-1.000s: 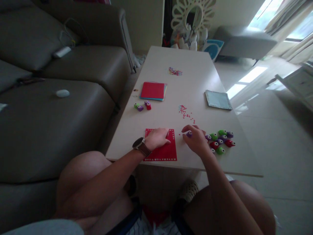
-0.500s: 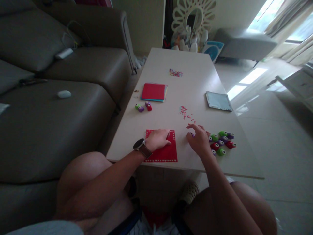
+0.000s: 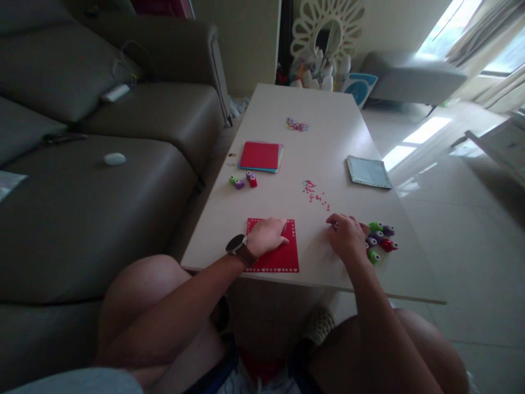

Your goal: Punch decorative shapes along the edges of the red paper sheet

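Head view: a pale desk [image 3: 328, 131] runs from the upper centre of the frame to the lower centre, bordered at left by a brown-grey sofa [image 3: 135, 164] and at right by a glossy floor [image 3: 451, 246]. Upper centre of the desk: multicoloured paper bits [image 3: 296, 125]. Left of these and lower: a stack of coloured sheets [image 3: 259, 155], red uppermost, with two small pairs of green, purple and red pieces [image 3: 253, 181] just below. Right of centre: a pale blue sheet [image 3: 369, 172]; between it and the stack, scattered red bits [image 3: 310, 189]. Lower right of the desk: a cluster of eye-marked pieces [image 3: 386, 244], its left side partly hidden by the right hand [image 3: 348, 235], whose curled fingers and thumb are closed on a small purple piece [image 3: 335, 226]. Lower centre: a red sheet [image 3: 283, 260] near the desk's front edge, beneath the left hand [image 3: 266, 235], laid palm down with thumb apart; hand and wristwatch [image 3: 237, 244] cover much of its left and upper middle. The sheet's side edges run up the frame, tilting slightly left; it appears nearly square, so no long axis can be told. White shapes line its lower border. The purple piece's long axis is hidden by the fingers.
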`<state>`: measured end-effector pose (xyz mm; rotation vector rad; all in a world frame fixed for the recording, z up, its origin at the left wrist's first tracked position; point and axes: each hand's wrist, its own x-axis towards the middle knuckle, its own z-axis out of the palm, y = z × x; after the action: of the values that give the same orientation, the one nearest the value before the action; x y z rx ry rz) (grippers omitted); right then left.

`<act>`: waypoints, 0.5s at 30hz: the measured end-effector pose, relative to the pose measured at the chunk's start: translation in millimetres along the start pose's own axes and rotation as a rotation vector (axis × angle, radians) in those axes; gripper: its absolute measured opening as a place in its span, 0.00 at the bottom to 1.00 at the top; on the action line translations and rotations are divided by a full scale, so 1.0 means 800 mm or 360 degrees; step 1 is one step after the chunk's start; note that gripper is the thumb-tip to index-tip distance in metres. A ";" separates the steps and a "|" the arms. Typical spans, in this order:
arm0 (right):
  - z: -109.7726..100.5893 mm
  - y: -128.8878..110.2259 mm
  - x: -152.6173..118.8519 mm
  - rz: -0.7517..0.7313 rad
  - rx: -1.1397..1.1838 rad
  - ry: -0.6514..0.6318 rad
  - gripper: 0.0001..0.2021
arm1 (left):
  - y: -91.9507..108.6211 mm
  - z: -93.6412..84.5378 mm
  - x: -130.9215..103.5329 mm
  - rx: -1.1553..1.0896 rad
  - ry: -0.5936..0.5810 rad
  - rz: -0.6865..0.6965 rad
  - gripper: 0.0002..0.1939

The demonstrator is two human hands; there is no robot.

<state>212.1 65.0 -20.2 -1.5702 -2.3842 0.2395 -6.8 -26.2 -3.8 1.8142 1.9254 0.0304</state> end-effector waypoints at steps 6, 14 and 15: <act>-0.003 -0.016 -0.008 -0.0166 0.0026 0.0119 0.12 | 0.004 0.006 -0.010 0.0048 0.0129 0.0087 0.11; 0.011 -0.040 -0.026 -0.0298 0.0256 0.0022 0.08 | -0.013 -0.010 -0.032 0.0040 0.0328 -0.0070 0.09; 0.012 -0.039 -0.027 -0.0296 0.0264 0.0011 0.08 | -0.018 -0.013 -0.034 0.0039 0.0358 -0.0105 0.08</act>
<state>190.1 33.1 -23.1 -1.2659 -2.4165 0.3804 -23.8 -50.2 9.8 1.8276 2.1470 0.1975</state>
